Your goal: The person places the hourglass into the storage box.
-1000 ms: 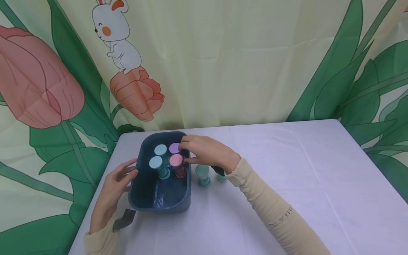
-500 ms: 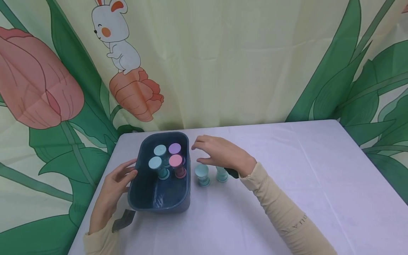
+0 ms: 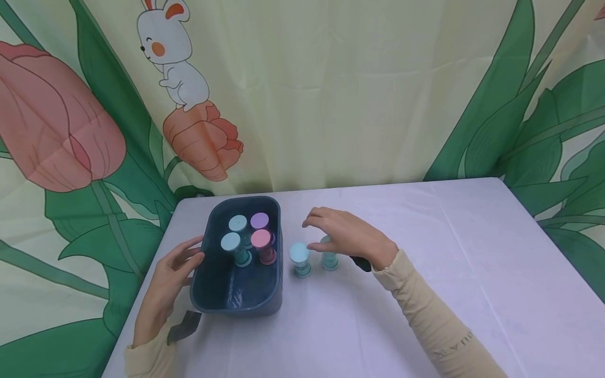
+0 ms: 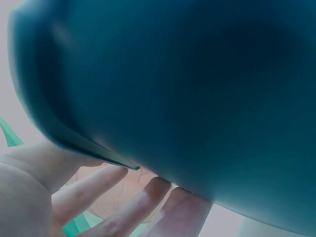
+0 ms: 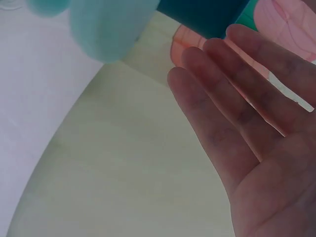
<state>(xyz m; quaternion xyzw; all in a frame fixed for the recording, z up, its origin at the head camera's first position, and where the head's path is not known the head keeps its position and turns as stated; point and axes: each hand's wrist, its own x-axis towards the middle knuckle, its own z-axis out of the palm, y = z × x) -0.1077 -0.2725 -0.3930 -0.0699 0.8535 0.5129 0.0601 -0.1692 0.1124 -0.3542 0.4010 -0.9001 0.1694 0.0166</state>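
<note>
A dark blue plastic bin [image 3: 236,307] stands on the left of the table. Inside it are several narrow-waisted, spool-shaped pieces with round flat tops: a pink piece [image 3: 261,239], a purple piece [image 3: 259,220] and two light blue ones. My left hand [image 3: 165,275] rests its fingertips against the bin's left side, just under the rim, in the left wrist view. A light blue piece [image 3: 300,253] and a mint piece [image 3: 329,261] stand upright right of the bin. Above the mint piece hovers my right hand [image 3: 347,233], fingers spread and holding nothing, partly hiding its top.
A white cloth covers the table [image 3: 425,289]. Behind it hangs a pale curtain [image 3: 340,105] printed with leaves, a tulip, a rabbit and a carrot. A dark strap [image 3: 184,326] sits at the left wrist.
My right hand has left the purple piece in the bin and moved right, over the mint piece. The left hand and bin have stayed put.
</note>
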